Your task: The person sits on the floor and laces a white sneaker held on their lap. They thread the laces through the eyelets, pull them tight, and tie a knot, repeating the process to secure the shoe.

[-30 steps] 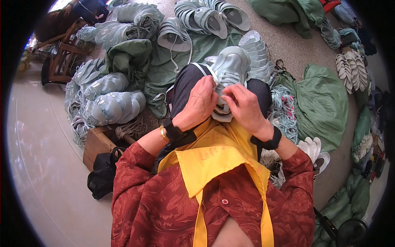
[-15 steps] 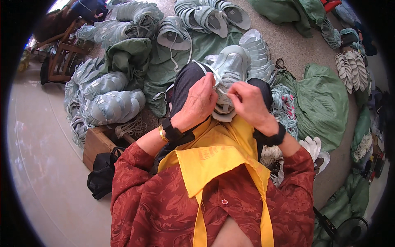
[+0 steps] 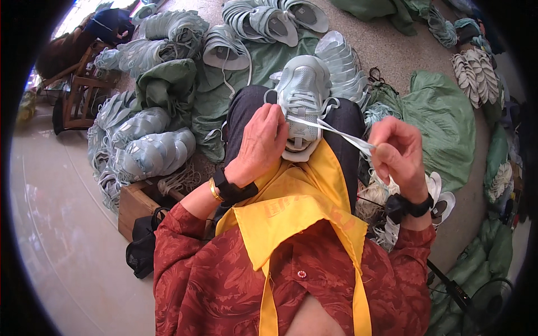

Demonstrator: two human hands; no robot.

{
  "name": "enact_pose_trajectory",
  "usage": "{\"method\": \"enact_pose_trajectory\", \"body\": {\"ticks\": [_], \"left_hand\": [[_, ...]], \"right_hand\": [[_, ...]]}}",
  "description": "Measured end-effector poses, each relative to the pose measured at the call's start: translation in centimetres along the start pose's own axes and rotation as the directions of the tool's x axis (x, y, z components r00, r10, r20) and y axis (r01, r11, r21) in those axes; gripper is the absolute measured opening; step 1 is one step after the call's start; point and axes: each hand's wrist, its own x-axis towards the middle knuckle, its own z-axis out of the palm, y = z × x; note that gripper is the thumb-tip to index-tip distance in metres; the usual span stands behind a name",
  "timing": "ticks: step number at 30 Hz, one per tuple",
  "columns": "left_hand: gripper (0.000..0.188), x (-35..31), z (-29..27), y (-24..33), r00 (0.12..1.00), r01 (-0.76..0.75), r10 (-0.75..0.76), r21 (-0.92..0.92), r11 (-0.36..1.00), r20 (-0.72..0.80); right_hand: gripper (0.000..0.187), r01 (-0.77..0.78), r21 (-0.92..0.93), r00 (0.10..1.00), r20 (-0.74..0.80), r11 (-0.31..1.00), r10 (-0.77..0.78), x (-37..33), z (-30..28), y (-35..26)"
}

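Though left hand perhaps curled, right hand tight on lace

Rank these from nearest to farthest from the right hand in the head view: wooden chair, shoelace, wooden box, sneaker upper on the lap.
1. Shoelace: pinched in the right hand.
2. Sneaker upper: left of that hand, between the knees.
3. Wooden box: on the floor, left side.
4. Wooden chair: far upper left.
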Motion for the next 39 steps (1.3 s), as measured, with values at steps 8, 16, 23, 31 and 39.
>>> {"method": "enact_pose_trajectory", "body": {"ticks": [8, 16, 23, 31, 39], "left_hand": [[0.028, 1.0, -0.2, 4.2, 0.981, 0.003, 0.060, -0.324, 0.946, 0.184], [0.014, 0.6, -0.6, 2.8, 0.974, -0.055, 0.120, -0.314, 0.948, 0.191], [0.012, -0.9, -4.4, -0.7, 0.905, 0.351, -0.215, -0.359, 0.865, 0.366], [0.022, 0.0, -8.2, -1.8, 0.938, 0.182, -0.220, 0.161, 0.970, 0.268], [0.026, 2.5, -2.7, -0.9, 0.990, 0.022, -0.034, 0.087, 0.996, 0.139]], "right_hand": [[0.009, -0.020, 0.102, 0.994, 0.107, 0.995, 0.009, 1.7, 2.0, -0.1], [0.020, 0.132, 0.192, 0.990, -0.067, 0.972, -0.121, 1.1, 0.5, 1.6], [0.020, -0.165, 0.129, 0.958, -0.214, 0.978, 0.189, -3.6, -6.2, 6.7], [0.015, -0.278, -0.091, 0.875, -0.434, 0.956, 0.213, -7.6, -9.1, 8.1], [0.022, -0.010, -0.700, 0.924, -0.280, 0.714, -0.262, 1.6, -1.2, 9.1]]}}
